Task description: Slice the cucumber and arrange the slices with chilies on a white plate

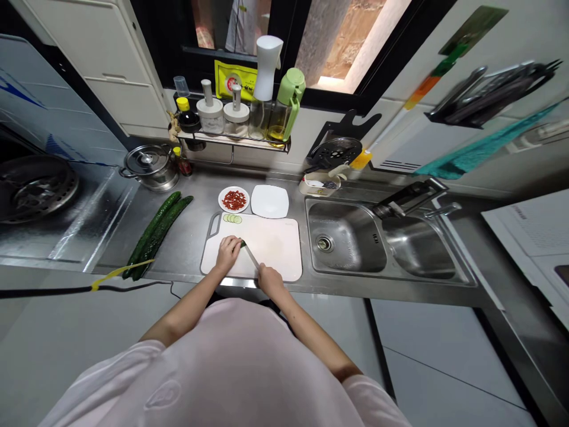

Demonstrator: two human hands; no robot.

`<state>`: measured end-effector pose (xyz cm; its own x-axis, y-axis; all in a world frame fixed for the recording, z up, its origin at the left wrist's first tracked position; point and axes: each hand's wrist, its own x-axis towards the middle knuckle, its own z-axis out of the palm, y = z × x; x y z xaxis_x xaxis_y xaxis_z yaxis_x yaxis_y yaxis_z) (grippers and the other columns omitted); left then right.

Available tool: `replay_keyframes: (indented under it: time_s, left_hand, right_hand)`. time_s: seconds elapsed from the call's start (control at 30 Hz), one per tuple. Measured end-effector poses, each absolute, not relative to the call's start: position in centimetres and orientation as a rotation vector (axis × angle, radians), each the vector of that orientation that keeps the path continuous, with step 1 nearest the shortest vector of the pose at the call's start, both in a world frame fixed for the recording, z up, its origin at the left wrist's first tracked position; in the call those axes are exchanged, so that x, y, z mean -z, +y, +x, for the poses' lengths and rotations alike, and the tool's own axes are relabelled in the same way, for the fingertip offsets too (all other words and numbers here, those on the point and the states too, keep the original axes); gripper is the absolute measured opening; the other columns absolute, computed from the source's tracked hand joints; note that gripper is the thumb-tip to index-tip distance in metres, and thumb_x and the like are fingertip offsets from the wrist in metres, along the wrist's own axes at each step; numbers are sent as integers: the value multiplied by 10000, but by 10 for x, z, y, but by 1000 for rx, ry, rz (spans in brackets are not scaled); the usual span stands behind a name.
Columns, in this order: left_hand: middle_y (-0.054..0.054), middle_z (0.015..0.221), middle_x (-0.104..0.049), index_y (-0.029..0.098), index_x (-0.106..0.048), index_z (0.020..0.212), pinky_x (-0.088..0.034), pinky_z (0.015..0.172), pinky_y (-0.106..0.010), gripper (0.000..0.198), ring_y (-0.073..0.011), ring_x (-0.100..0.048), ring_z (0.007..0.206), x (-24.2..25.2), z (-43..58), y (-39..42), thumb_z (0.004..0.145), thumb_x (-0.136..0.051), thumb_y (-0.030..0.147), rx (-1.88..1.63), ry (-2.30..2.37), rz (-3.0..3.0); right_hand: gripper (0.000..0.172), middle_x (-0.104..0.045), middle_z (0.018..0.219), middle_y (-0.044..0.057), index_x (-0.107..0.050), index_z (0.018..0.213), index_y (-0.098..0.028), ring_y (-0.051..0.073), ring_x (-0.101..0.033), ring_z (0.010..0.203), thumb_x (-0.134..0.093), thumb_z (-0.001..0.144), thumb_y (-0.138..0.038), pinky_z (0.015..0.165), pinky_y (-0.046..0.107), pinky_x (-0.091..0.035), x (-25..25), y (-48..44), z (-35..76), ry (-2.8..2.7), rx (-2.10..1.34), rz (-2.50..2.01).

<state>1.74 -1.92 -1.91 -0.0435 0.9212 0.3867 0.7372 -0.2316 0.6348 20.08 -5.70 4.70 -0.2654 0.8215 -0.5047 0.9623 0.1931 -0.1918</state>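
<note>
The yellow rectangular packet [237,79] on the wall shelf [235,141] has a red-and-white round emblem and dark characters too small to read. The white boxy appliance [533,243] at far right carries a line of small lettering, also illegible. A faint mark sits near the upper right edge of the white rectangular cutting board [271,249].

In front of the packet, the shelf carries a dark bottle with a yellow cap [188,120], two clear jars with white knobbed lids [211,121], a clear bottle with a white spray head [267,68] and a green-topped clear jug [287,107] with yellow liquid low inside. Below, a lidded stainless-steel pot [151,166] stands beside a small reddish bottle with a yellow cap [183,163]. A round white plate [221,203] holds chopped red pieces [234,200]; a square white plate [269,201] is just beside it.

On the board, pale green round slices [232,219] overlap in a row at the upper left. The left hand [228,254] has its fingers clamped on a dark green cucumber piece [242,244]; the right hand's [270,280] fingers are closed around the handle of a steel-bladed knife [252,257], its tip at that piece. Two long dark green cucumbers [157,234] lie left of the board on the steel worktop [189,231].
</note>
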Motion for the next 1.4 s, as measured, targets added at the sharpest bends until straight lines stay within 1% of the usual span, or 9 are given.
replay_keyframes:
  time_s: [0.3, 0.43, 0.6, 0.7, 0.8, 1.0, 1.07, 1.2, 1.4]
  left_hand:
    - [-57, 966, -589, 216, -607, 987, -405, 861, -345, 208, -177, -524, 949, 14, 15, -18, 888, -434, 274, -1069, 1780, 1981]
    - [-55, 985, -596, 217, -597, 1010, -400, 870, -346, 210, -179, -527, 959, 14, 13, -19, 884, -448, 295, -1035, 1779, 1985]
    - [-60, 1023, -590, 225, -585, 1051, -401, 887, -357, 231, -191, -528, 984, 13, 11, -20, 866, -484, 318, -1029, 1776, 1981]
    - [-68, 1071, -571, 228, -570, 1091, -397, 912, -367, 267, -200, -517, 1015, 9, 9, -20, 855, -499, 332, -1037, 1782, 1964]
    - [-79, 1097, -551, 225, -557, 1121, -390, 934, -377, 300, -212, -503, 1046, 4, 8, -19, 855, -495, 350, -1064, 1802, 1930]
    - [-96, 1128, -528, 221, -525, 1181, -375, 956, -385, 332, -222, -475, 1093, -19, 13, -9, 882, -435, 333, -1177, 1868, 1860]
    - [-100, 1158, -515, 223, -528, 1189, -359, 972, -393, 344, -231, -459, 1114, -30, 17, -3, 873, -453, 337, -1163, 1851, 1899]
    - [-84, 1209, -496, 258, -560, 1175, -331, 991, -415, 345, -247, -420, 1154, -48, 24, 12, 854, -485, 361, -1011, 1746, 2060]
    - [-68, 1159, -526, 267, -622, 1093, -292, 1011, -425, 285, -236, -418, 1140, -55, 24, 24, 864, -466, 336, -882, 1635, 2175]
  right_hand:
    - [220, -644, 898, 101, -513, 1025, -166, 194, -615, 832, -330, 934, -248, 654, 259, -373, -55, -58, 212, 2181, 701, 1717]
    - [251, -644, 886, 82, -510, 1052, -188, 193, -612, 818, -300, 945, -274, 664, 265, -368, -57, -56, 219, 2182, 629, 1769]
    - [292, -621, 944, 82, -511, 1094, -217, 187, -596, 851, -265, 959, -297, 703, 276, -364, -67, -45, 224, 2165, 521, 1865]
    - [295, -600, 974, 89, -512, 1122, -226, 187, -577, 870, -282, 954, -303, 725, 281, -354, -72, -38, 225, 2182, 458, 1902]
    - [302, -576, 1020, 90, -479, 1190, -233, 199, -541, 920, -355, 929, -321, 769, 290, -335, -74, -34, 225, 2211, 385, 1964]
    - [463, -538, 1051, 106, -373, 1323, -223, 225, -467, 954, -464, 874, -290, 817, 314, -283, -77, -29, 225, 2279, 280, 1996]
    - [476, -531, 1035, 105, -369, 1333, -225, 227, -452, 939, -466, 872, -290, 812, 320, -274, -78, -27, 226, 2321, 244, 1986]
    - [475, -521, 1004, 102, -379, 1339, -226, 230, -430, 905, -454, 873, -279, 790, 328, -264, -80, -25, 228, 2406, 164, 1951]
    - [470, -511, 999, 118, -375, 1350, -214, 238, -413, 910, -408, 881, -231, 790, 332, -254, -83, -22, 229, 2450, 161, 1886]
